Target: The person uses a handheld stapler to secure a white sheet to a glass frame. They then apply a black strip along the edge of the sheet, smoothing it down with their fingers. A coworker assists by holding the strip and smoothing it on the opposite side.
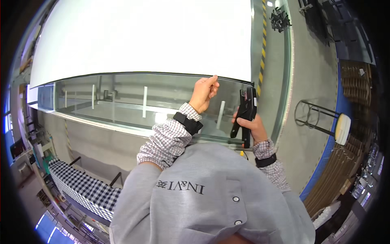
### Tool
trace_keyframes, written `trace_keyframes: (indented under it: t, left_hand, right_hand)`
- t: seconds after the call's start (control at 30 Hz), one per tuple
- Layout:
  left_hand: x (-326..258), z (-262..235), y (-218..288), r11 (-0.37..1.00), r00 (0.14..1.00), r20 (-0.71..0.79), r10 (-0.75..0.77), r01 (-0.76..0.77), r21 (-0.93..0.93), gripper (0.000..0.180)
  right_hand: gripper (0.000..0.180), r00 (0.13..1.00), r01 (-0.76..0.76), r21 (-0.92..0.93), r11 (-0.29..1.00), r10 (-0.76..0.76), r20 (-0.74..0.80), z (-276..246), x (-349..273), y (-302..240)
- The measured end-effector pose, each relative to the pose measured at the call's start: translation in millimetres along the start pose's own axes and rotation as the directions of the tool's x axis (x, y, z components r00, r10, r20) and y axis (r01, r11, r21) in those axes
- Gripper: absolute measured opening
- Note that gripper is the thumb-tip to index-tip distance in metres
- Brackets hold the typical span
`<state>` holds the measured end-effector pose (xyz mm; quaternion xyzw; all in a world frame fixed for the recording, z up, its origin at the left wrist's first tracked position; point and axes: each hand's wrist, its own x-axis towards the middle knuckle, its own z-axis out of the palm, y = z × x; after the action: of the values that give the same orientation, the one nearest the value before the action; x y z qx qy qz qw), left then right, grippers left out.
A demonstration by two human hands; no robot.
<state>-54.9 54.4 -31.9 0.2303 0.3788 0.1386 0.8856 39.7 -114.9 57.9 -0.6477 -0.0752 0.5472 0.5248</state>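
- White sheet [142, 38]: large, flat, filling the upper field; long axis left to right; near edge curving just above both hands, lower right corner beside the left hand.
- Glass-sided frame [122, 101]: long trough under the sheet's near edge, same left-to-right axis; pale upright posts inside.
- Grey floor [308, 81]: right of the sheet; yellow-and-black striped strip [263, 44] running away from the sheet's right corner.
- Blue strip [331, 138]: curved border at far right; brown stacked cardboard [357, 85] beyond it.
- Checked cloth [81, 187]: black-and-white, on a bench at lower left.
- Stool [325, 120]: tipped on its side, wire legs, pale seat.
- Left hand [204, 92]: raised, fingers pinched closed on the sheet's near edge; nearer the sheet than the other hand; black wristband, checked cuff.
- Right hand [254, 126]: below and right, closed around the handle of a black hand tool [247, 112]; tool upright, head toward the sheet's corner, just short of the edge.
- Labels, packages: none legible on the sheet or frame.
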Motion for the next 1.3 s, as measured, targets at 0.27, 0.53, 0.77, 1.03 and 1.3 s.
trace_keyframes:
  t: [0.27, 0.53, 0.77, 1.03, 1.3]
  left_hand:
    - [-16, -13, 38, 0.989, 0.980, -0.142, 0.139, -0.143, -0.020, 0.024]
    - [-4, 57, 23, 0.997, 0.999, -0.040, -0.015, 0.018, 0.071, 0.019]
    - [-4, 95, 8, 0.979, 0.996, 0.052, -0.072, 0.061, 0.196, 0.012]
    - [-6, 97, 6, 0.978, 0.996, 0.039, -0.080, 0.071, 0.196, 0.013]
    - [-27, 9, 86, 0.992, 0.991, -0.101, 0.090, -0.080, 0.099, 0.013]
  right_hand:
    - [0.037, 0.994, 0.031, -0.185, 0.982, -0.011, 0.110, 15, 5, -6]
    - [0.032, 0.978, 0.125, -0.193, 0.973, -0.154, -0.142, 9, 12, -17]
    - [0.026, 0.942, 0.100, -0.135, 0.986, -0.137, -0.305, 7, 9, -21]
    - [0.018, 0.929, 0.048, -0.191, 0.980, -0.114, -0.352, 3, 14, -17]
    - [0.019, 0.959, 0.053, -0.055, 0.997, -0.066, -0.276, 16, 1, -35]
